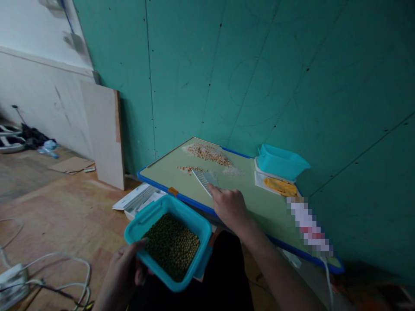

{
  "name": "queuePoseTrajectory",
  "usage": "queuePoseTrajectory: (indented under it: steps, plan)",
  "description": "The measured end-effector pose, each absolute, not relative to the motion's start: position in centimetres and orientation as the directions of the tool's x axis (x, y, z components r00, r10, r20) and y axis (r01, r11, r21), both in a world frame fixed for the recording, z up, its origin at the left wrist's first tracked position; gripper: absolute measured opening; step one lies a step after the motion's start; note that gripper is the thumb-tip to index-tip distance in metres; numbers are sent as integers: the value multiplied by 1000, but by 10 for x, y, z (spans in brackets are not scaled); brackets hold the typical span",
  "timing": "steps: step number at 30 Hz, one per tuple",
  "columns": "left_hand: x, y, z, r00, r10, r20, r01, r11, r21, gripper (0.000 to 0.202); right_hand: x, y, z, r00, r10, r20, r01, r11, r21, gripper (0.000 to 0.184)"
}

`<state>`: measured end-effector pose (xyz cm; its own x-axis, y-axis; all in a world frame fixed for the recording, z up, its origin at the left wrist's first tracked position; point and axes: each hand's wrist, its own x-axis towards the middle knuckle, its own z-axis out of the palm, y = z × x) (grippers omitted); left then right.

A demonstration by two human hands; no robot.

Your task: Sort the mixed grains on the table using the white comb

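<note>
left hand: gripping teal tub, green and tan beans inside | right hand: holding white slotted scraper | progress: seemingly partway; mixed grain heap and smaller scattering uncollected on table

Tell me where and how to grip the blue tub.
Probably the near-left rim of the tub, coming from the left, thumb over the edge as the left hand does: the rim stands above the beans, and its top is open.
</note>
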<state>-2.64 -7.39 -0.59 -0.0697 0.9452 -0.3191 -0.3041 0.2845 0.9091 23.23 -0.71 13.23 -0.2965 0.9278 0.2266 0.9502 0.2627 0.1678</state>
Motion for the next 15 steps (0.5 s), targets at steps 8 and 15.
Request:
queuePoseTrajectory:
  steps: [8, 15]
  plan:
    - [-24, -73, -2, -69, 944, -322, -324, 283, 902, 61, 255, 28, 133, -163, 962, 221, 977, 126, 174, 48]
    - [-23, -73, -7, -68, 949, -308, -340, 268, 901, 61, 286, 41, 132, -57, 948, 314, 990, 13, 140, 40]
